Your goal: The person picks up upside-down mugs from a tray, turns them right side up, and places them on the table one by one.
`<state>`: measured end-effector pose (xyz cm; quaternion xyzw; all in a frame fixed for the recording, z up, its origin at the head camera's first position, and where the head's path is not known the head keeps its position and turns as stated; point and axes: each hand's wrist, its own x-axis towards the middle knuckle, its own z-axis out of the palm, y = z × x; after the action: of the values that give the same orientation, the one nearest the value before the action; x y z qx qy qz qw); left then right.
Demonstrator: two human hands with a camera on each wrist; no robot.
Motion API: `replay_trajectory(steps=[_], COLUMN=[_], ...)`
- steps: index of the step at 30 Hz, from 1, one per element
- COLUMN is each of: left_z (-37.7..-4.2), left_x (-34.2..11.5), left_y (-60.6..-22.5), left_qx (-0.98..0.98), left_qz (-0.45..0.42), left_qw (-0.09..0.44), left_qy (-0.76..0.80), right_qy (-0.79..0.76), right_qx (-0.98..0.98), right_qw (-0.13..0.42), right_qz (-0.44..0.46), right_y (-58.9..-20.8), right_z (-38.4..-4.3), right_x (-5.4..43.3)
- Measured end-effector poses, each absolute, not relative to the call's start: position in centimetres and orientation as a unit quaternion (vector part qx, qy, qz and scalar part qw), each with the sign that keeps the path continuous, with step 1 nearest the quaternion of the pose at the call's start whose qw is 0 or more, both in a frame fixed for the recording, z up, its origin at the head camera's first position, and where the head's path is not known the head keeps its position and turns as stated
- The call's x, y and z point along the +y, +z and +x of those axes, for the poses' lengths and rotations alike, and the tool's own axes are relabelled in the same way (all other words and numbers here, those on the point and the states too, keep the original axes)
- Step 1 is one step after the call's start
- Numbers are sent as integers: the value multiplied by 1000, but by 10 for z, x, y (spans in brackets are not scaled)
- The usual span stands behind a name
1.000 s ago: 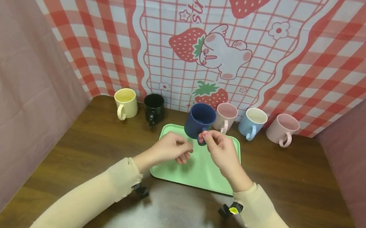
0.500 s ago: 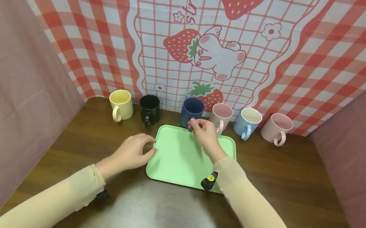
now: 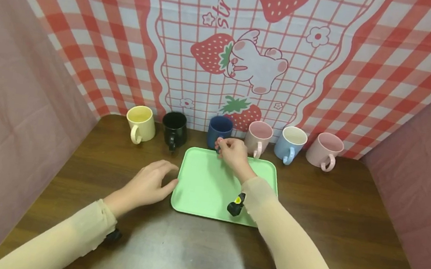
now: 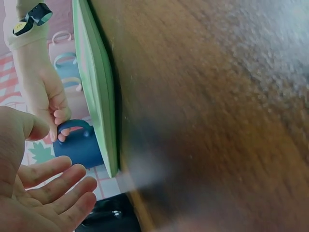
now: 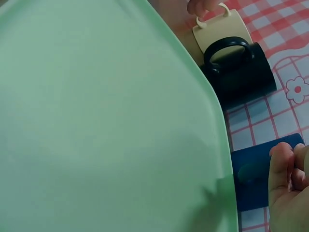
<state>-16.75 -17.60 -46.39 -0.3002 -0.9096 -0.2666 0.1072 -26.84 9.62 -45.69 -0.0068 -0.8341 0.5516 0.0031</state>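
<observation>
At the back of the table stands a dark blue mug (image 3: 219,125), upright behind the far edge of a light green tray (image 3: 197,185). My right hand (image 3: 235,155) pinches the mug's handle between thumb and fingers; the hand covers much of that handle in the head view, while the left wrist view shows the blue handle (image 4: 75,124) looping beside the fingers. My left hand (image 3: 146,183) hovers by the tray's left edge, fingers spread and gently bent, holding nothing. In the right wrist view the blue mug (image 5: 251,171) sits past the tray rim.
Along the back, a yellow mug (image 3: 141,124) and a black mug (image 3: 175,129) stand left of the blue one. To its right are a pink mug (image 3: 258,135), a light blue mug (image 3: 290,143) and another pink mug (image 3: 324,150). A checked strawberry cloth (image 3: 255,63) hangs behind.
The right hand has carried the blue mug from above the tray back and left to the table, into the row. The left hand has drawn away leftward and its fingers have spread.
</observation>
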Motion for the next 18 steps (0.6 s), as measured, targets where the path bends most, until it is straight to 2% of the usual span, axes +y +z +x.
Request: replay_trajectory(steps=[9,13,18], left_z=[-167,-168,-172], left_x=[-177,-176,-176], left_y=[-463,-463,-462], left_qx=[-906,-906,-905], left_qz=[-300,-299,-301], left_qw=[110,107,112], left_qy=[-278,-278,-279], right_qy=[545,543,463], right_qx=[-838,-840,-884], right_qw=[11,-15,-51], right_qz=[-6,4,30], right_y=[-460,-458,-441], right_z=[-271,-273,-263], right_x=[83,80,91])
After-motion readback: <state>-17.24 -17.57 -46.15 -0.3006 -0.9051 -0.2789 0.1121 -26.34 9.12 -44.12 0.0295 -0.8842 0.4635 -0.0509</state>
